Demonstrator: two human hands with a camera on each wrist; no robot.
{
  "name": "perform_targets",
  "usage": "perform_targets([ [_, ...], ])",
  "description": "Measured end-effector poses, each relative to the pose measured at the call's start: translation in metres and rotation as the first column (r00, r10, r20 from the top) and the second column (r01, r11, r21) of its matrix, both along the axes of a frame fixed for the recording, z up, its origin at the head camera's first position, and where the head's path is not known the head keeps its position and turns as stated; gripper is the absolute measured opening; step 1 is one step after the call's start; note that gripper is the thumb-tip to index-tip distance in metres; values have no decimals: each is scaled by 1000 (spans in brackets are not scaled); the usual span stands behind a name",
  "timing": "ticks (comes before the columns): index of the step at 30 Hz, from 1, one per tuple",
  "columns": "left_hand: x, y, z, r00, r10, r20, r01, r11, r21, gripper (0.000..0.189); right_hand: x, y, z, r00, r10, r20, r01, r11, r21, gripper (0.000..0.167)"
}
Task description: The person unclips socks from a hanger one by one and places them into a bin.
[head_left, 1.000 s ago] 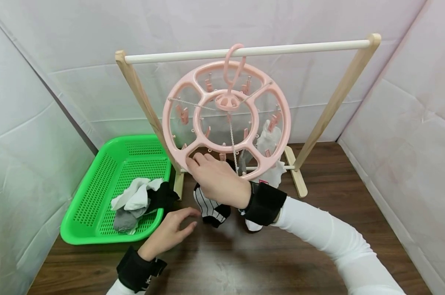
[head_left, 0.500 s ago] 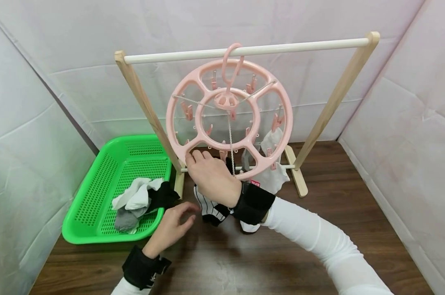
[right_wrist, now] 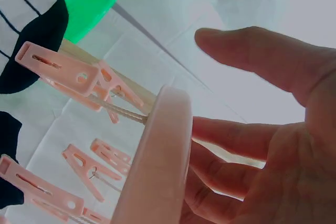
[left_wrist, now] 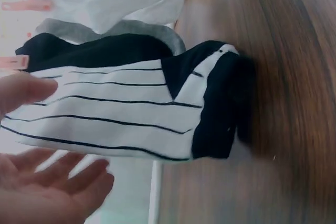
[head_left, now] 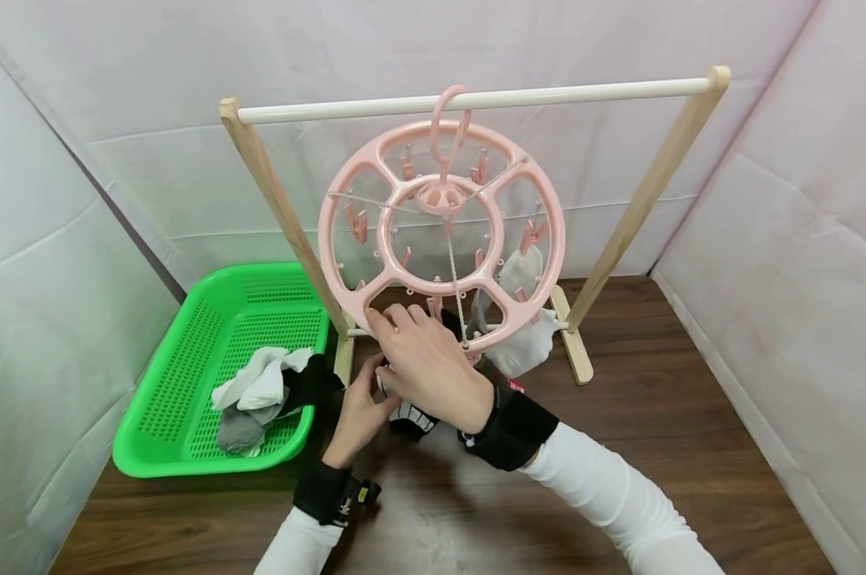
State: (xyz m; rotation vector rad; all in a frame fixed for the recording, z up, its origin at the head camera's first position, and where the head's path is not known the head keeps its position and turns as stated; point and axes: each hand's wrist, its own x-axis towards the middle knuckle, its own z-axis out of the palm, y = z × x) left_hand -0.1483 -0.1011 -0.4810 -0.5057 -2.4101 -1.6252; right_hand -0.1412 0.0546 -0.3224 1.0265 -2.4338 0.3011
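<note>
A striped black-and-white sock (left_wrist: 121,98) hangs from the round pink clip hanger (head_left: 326,231). In the right wrist view, a pink clothespin (right_wrist: 58,66) grips its black end. My left hand (head_left: 364,415) is at the sock's left side; in the left wrist view its thumb overlaps the striped cloth and its loosely bent fingers spread below. My right hand (head_left: 436,363) is at the hanger's near left edge. Its fingers reach the outer side of the pink rim (right_wrist: 163,145), with the thumb held well apart.
A green basket (head_left: 203,467) at left holds white, grey and black socks (head_left: 260,383). White cloth (head_left: 522,347) hangs at the hanger's right; a black sock (left_wrist: 115,51) and a grey one hang behind the striped sock. The hanger hooks over a white rail (head_left: 583,94) between wooden posts.
My left hand has moved up and right to the striped sock. My right hand stays near the hanger's edge, shifting slightly down and right. The hanger has swung slightly.
</note>
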Motion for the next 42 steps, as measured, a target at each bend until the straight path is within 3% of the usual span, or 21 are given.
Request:
perform_targets([
  [5,-3,7,3,990,57,127,-51,997,-53,52,11,8,1,996,33,83,-24,994,-104,54],
  [10,-4,12,-2,988,71,134,-66,997,-39,33,29,22,4,988,-7,153,44,970,-240,63],
  [15,-2,17,-6,986,75,151,-80,997,24,4,49,40,1,967,-12,254,98,940,-327,57],
  [18,-1,19,-6,983,72,166,-83,995,57,6,56,49,-10,933,59,354,78,930,-360,49],
  [23,4,22,-2,982,59,180,-72,995,68,14,53,56,-41,841,185,509,53,907,-418,45],
  [26,12,25,13,984,31,177,-45,996,73,12,43,57,-64,813,242,530,51,877,-478,50],
  [30,23,28,30,981,-1,194,-11,998,64,11,31,57,-85,800,322,506,38,815,-579,62],
  [33,25,29,28,976,-9,218,-3,998,58,13,26,54,-89,793,327,513,81,779,-622,65],
  [35,27,28,27,972,-24,232,12,998,55,15,21,53,-90,776,346,527,102,756,-647,66],
  [42,34,28,33,963,-67,263,52,997,64,15,3,51,-90,651,511,561,107,670,-735,67],
])
